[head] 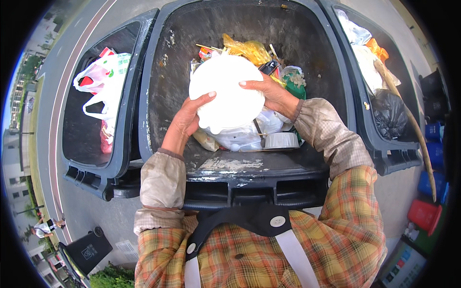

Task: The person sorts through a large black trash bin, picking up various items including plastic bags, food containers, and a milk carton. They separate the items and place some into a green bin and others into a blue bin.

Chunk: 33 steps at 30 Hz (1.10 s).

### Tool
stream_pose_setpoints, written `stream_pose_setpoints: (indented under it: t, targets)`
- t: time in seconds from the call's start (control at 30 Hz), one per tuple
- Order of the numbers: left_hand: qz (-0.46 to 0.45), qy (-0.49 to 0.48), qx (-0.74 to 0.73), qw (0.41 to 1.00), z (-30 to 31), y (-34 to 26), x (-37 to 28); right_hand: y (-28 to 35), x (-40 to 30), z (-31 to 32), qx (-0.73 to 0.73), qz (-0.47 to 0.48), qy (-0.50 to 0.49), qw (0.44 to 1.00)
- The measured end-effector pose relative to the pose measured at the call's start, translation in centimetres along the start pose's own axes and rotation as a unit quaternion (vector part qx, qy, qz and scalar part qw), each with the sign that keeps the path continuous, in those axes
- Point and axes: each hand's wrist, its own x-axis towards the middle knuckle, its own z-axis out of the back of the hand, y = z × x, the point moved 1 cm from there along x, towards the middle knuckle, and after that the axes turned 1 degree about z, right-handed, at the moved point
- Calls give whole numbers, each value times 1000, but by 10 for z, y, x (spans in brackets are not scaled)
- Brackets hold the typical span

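Over the middle wheelie bin [248,162], my left hand [187,115] and my right hand [272,91] grip opposite sides of round white lids or plates [227,90], which look stacked. Both thumbs lie on top of them. Beneath, the bin holds a yellow plastic bag [248,48], a green bag [297,86], white plastic bags [237,138] and a ribbed light-grey container [281,140] near the front wall. Thin wooden sticks show behind the white stack, which hides part of the rubbish.
At left an open bin [86,154] holds white carrier bags [108,86]. The right bin [374,144] holds a black bag [389,114] and a long wooden stick [414,122] leaning outwards. A black bin [86,250] stands lower left; a person [45,228] is farther off.
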Motion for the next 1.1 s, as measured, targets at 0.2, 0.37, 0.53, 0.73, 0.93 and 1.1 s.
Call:
stream_pose_setpoints:
  t: [0.2, 0.37, 0.53, 0.73, 0.93, 1.1]
  targets:
    - [-66, -52, 8, 996, 1, 0, 0, 23, 15, 31, -158, 31, -17, 987]
    - [-94, -103, 8, 990, 19, -3, 11, 28, 6, 174, -503, -158, -188, 829]
    - [-87, -114, 35, 989, 23, -3, 10, -40, -11, 178, -814, -246, -22, 526]
    - [-63, -175, 159, 970, 22, -2, 15, -29, -3, 186, -791, -210, -95, 566]
    - [23, -117, 379, 918, 44, 35, 39, 51, 10, 135, -618, -159, -205, 742]
    - [7, -164, 351, 922, 35, 30, 29, 94, 8, 97, -543, 97, -286, 783]
